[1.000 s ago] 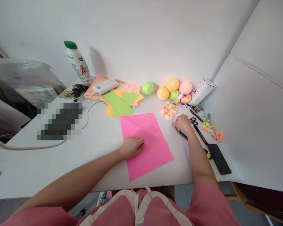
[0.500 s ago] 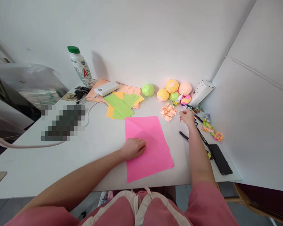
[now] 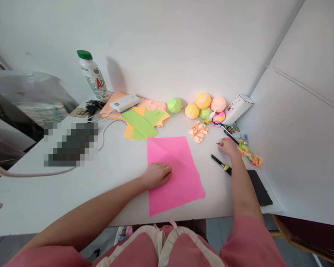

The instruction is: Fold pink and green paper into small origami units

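Note:
My left hand (image 3: 157, 175) rests on a sheet of bright pink paper (image 3: 178, 193), its fingers loosely curved against the surface. The sheet lies flat, with a faint crease near its top. At the right, my right hand (image 3: 228, 147) is closed just above the table, and a small dark, thin tip pokes out from its fingers. The rest of that thing is hidden. A box cutter (image 3: 218, 161) with a black and yellow-green body lies below this hand, partly covered by the forearm. Folded peach paper pieces (image 3: 199, 132) are heaped to the hand's left.
Several faceted paper balls (image 3: 203, 101) stand by the wall, near a small glue bottle (image 3: 210, 117) and a white box (image 3: 238, 109). Green strips (image 3: 140, 125), a power bank (image 3: 125, 104) and a bottle (image 3: 94, 78) are at the back left. A black case (image 3: 260, 188) lies right.
My right hand has shifted right and slightly toward me; a reddish thin thing no longer shows at its fingers, and a dark tip does. My left hand stays on the pink paper.

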{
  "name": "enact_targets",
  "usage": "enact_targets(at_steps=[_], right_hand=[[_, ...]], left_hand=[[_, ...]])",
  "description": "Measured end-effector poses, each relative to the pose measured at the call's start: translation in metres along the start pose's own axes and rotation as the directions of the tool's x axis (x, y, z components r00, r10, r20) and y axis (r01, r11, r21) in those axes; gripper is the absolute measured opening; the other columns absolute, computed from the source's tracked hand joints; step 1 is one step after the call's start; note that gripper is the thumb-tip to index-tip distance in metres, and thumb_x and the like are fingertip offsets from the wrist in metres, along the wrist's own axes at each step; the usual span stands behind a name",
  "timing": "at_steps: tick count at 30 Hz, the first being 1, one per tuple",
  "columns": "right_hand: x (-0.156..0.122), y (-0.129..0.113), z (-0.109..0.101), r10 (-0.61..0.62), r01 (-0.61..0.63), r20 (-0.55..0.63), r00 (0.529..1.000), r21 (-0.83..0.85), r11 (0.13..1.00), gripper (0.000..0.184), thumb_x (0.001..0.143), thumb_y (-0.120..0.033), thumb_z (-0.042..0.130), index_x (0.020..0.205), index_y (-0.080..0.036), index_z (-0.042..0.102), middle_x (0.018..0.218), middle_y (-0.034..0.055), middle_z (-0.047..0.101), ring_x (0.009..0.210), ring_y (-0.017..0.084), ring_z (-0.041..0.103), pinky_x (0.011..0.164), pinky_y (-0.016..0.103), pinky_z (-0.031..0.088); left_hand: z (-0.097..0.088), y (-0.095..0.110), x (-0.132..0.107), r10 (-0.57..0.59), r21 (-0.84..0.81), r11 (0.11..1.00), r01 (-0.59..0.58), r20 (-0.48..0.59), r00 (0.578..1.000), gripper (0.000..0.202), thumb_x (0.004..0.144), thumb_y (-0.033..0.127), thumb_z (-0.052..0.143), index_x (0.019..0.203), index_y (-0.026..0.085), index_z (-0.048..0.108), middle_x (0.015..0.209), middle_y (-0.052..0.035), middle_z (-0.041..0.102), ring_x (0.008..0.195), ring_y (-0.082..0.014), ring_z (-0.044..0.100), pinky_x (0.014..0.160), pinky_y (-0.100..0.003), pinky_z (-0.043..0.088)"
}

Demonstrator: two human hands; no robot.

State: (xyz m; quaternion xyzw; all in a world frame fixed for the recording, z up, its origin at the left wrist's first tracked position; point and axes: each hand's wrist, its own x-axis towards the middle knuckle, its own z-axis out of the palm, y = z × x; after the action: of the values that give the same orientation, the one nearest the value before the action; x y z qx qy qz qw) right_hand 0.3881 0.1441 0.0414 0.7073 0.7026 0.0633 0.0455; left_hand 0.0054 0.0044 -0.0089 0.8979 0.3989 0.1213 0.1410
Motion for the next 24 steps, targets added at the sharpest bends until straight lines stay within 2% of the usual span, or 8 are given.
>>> enact_targets(at_steps=[5, 10, 15, 18, 22, 24], right_hand=[[0.021, -0.004, 0.012, 0.059, -0.059, -0.011, 0.998, -0.010, 0.998, 0.022, 0.080, -0.014, 0.051, 0.082, -0.012, 0.072, 0.095, 0.0128, 0.068, 0.090, 0.020, 0.057, 0.077, 0.026, 0.038], [0.035, -0.009, 0.012, 0.177, -0.176, -0.089, 0.980, 0.020, 0.984, 0.024, 0.082, -0.019, 0.050, 0.090, -0.013, 0.072, 0.103, 0.0126, 0.066, 0.089, 0.021, 0.058, 0.073, 0.027, 0.040], [0.022, 0.007, -0.013, 0.295, -0.293, -0.195, 0.935, 0.041, 0.955, 0.032, 0.086, -0.025, 0.043, 0.103, -0.013, 0.068, 0.107, 0.0152, 0.063, 0.092, 0.024, 0.057, 0.073, 0.031, 0.041], [0.008, 0.025, -0.022, 0.342, -0.343, -0.196, 0.919, 0.027, 0.939, 0.033, 0.086, -0.025, 0.043, 0.101, -0.010, 0.068, 0.103, 0.0175, 0.063, 0.090, 0.025, 0.057, 0.072, 0.032, 0.042], [-0.008, 0.036, -0.017, 0.358, -0.361, -0.119, 0.926, 0.002, 0.933, 0.023, 0.079, -0.020, 0.052, 0.085, -0.008, 0.071, 0.082, 0.0168, 0.066, 0.080, 0.025, 0.059, 0.070, 0.033, 0.043], [-0.012, 0.027, -0.012, 0.314, -0.318, -0.124, 0.941, -0.005, 0.948, 0.024, 0.080, -0.020, 0.052, 0.087, -0.007, 0.071, 0.086, 0.0184, 0.066, 0.087, 0.027, 0.059, 0.075, 0.035, 0.044]], left_hand=[[0.000, 0.000, 0.000, -0.002, 0.002, 1.000, 0.002, 0.001, 1.000, 0.023, 0.090, 0.023, 0.034, 0.075, 0.020, 0.051, 0.072, -0.0017, 0.062, 0.063, -0.0154, 0.055, 0.052, -0.027, 0.027], [0.000, 0.000, 0.000, -0.001, 0.010, 1.000, 0.001, 0.001, 1.000, 0.022, 0.090, 0.023, 0.035, 0.075, 0.020, 0.051, 0.071, -0.0017, 0.062, 0.063, -0.0153, 0.055, 0.053, -0.027, 0.028], [0.000, 0.000, 0.000, -0.003, 0.005, 1.000, 0.003, 0.007, 1.000, 0.022, 0.090, 0.023, 0.035, 0.074, 0.020, 0.051, 0.071, -0.0019, 0.062, 0.063, -0.0155, 0.055, 0.053, -0.027, 0.027], [0.000, 0.000, 0.000, -0.002, -0.006, 1.000, 0.003, 0.008, 1.000, 0.022, 0.090, 0.023, 0.034, 0.075, 0.020, 0.051, 0.073, -0.0022, 0.062, 0.064, -0.0158, 0.055, 0.053, -0.028, 0.028], [0.001, -0.001, 0.000, 0.004, -0.014, 1.000, -0.004, 0.004, 1.000, 0.023, 0.090, 0.023, 0.034, 0.075, 0.020, 0.051, 0.072, -0.0022, 0.062, 0.064, -0.0158, 0.055, 0.053, -0.028, 0.028], [0.001, 0.000, 0.000, 0.006, -0.013, 1.000, -0.006, -0.003, 1.000, 0.023, 0.090, 0.023, 0.034, 0.074, 0.020, 0.051, 0.071, -0.0021, 0.062, 0.063, -0.0156, 0.054, 0.052, -0.028, 0.028]])
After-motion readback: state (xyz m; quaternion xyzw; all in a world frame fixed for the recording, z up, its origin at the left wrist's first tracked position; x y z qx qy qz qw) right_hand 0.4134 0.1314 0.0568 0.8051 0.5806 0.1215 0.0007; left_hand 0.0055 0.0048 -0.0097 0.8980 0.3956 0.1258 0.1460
